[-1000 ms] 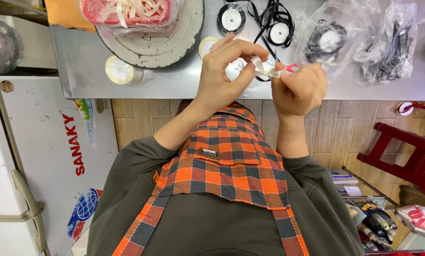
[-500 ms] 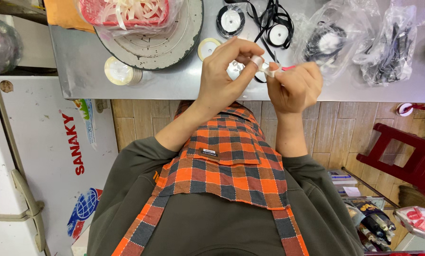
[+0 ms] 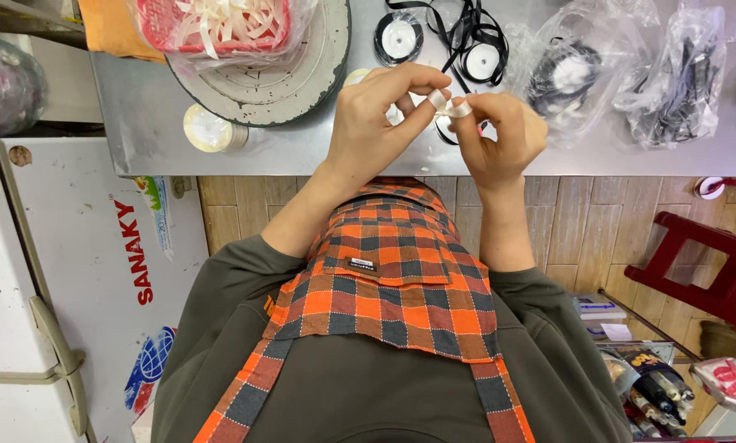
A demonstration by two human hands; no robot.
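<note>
Above the grey metal table (image 3: 302, 156), the left hand (image 3: 376, 123) and right hand (image 3: 499, 135) pinched a short strip of pale satin ribbon (image 3: 448, 104) between fingertips, looped over the left forefinger. Beyond them on the table lay two spools of black ribbon (image 3: 399, 37), two clear plastic bags (image 3: 680, 74), one round grey disc (image 3: 278, 78) and one cream ribbon roll (image 3: 208, 129) at its near edge.

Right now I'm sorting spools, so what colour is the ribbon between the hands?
White, or pale cream: the ribbon shows best in the head view.
</note>
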